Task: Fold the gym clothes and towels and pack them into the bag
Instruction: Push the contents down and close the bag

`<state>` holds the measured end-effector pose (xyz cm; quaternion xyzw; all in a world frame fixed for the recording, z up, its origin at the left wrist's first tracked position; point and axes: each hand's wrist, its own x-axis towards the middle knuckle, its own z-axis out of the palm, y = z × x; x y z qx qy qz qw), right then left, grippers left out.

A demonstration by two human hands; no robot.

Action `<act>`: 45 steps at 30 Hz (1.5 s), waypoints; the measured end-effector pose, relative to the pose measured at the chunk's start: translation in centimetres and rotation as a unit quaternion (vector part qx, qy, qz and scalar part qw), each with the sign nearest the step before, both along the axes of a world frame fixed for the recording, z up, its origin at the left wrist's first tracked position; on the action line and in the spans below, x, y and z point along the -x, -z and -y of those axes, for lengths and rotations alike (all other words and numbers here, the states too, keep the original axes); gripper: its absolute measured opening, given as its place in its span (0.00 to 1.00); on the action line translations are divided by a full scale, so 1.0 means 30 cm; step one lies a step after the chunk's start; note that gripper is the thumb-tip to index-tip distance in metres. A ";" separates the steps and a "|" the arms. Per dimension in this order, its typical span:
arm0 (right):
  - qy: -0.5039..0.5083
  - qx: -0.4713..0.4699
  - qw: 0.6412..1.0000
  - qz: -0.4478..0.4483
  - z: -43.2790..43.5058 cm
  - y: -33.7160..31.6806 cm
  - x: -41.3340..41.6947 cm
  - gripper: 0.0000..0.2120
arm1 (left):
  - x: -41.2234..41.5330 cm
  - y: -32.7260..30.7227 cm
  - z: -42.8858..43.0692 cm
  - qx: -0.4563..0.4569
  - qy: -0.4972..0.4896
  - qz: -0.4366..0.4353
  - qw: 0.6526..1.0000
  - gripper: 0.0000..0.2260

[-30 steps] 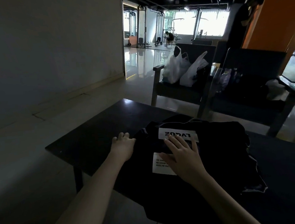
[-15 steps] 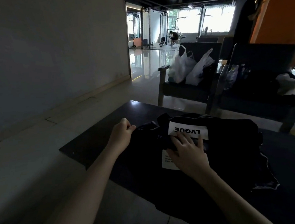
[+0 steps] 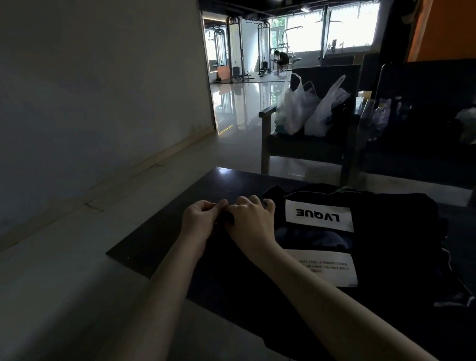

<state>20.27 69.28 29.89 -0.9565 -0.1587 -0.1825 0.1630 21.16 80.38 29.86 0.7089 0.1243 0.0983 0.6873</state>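
A dim room, seen from a head-worn camera looking forward and down. A plain grey wall (image 3: 79, 93) fills the left half, above a pale tiled floor (image 3: 66, 267). Far behind, a bright gym hall opens with big windows and weight machines.

A low, dark desk (image 3: 225, 181) runs from the centre to the lower right. On its near right part lies a black cloth item (image 3: 393, 224), loosely heaped. It is too dark to tell whether it is a garment or a bag.

Beyond the desk stand two dark armchairs. The nearer armchair (image 3: 309, 148) holds two white plastic bags (image 3: 294, 109), side by side and touching. The second armchair (image 3: 428, 135), to the right, holds small items that are too dim to make out.

Two bare forearms reach in from the bottom edge to the left end of the black cloth item. The left hand (image 3: 198, 219) and right hand (image 3: 252, 222) sit just beside each other, backs up. The fingers of both are curled in. Between them they pinch a small dark fold at the item's left edge.

Two white patches show on the black cloth. The farther patch (image 3: 319, 218) reads "LVQUE", upside down to the camera. The nearer patch (image 3: 334, 269), partly covered by the right forearm, carries fine print too small to read.
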 end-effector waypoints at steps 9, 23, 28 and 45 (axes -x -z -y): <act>-0.016 -0.031 0.999 -0.006 -0.012 0.002 -0.007 0.12 | 0.005 0.005 -0.027 0.063 0.005 -0.025 0.998 0.07; 0.061 -0.097 0.993 0.018 0.064 0.027 0.072 0.14 | -0.049 0.083 -0.049 -0.033 -0.146 0.023 0.989 0.08; 0.090 -0.112 0.990 0.008 0.144 0.039 0.110 0.12 | -0.062 0.100 -0.061 -0.033 -0.167 -0.002 0.985 0.08; 0.153 -0.159 0.975 0.032 0.280 0.075 0.175 0.11 | 0.104 0.097 0.199 -0.551 0.153 0.243 0.783 0.12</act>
